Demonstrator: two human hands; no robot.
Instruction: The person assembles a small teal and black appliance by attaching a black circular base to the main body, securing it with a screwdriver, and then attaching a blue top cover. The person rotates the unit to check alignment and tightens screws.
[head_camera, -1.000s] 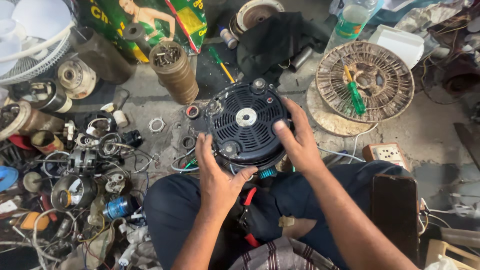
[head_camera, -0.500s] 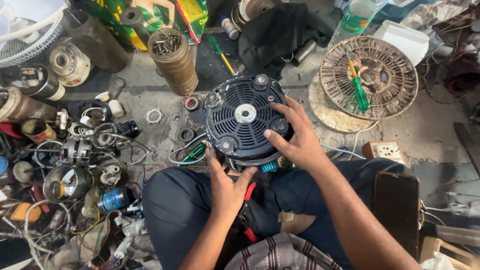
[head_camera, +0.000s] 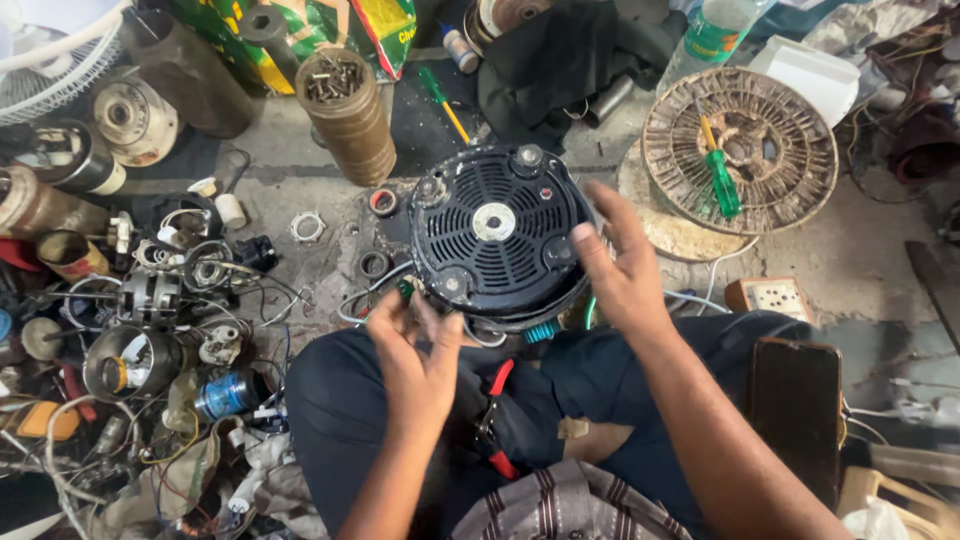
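Round black vented motor housing (head_camera: 497, 235), white hub, four corner studs; left hand (head_camera: 415, 350) pinching lower-left rim, right hand (head_camera: 625, 270) spread against right side.

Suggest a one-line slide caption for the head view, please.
Seated amid scattered parts, a person steadies a round black vented housing with the right hand while the left hand works at its lower edge.

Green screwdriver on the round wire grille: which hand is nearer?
Right. The right hand is at the black vented motor base's right edge, on the green screwdriver's side; the left hand is at the base's lower left, farther away.
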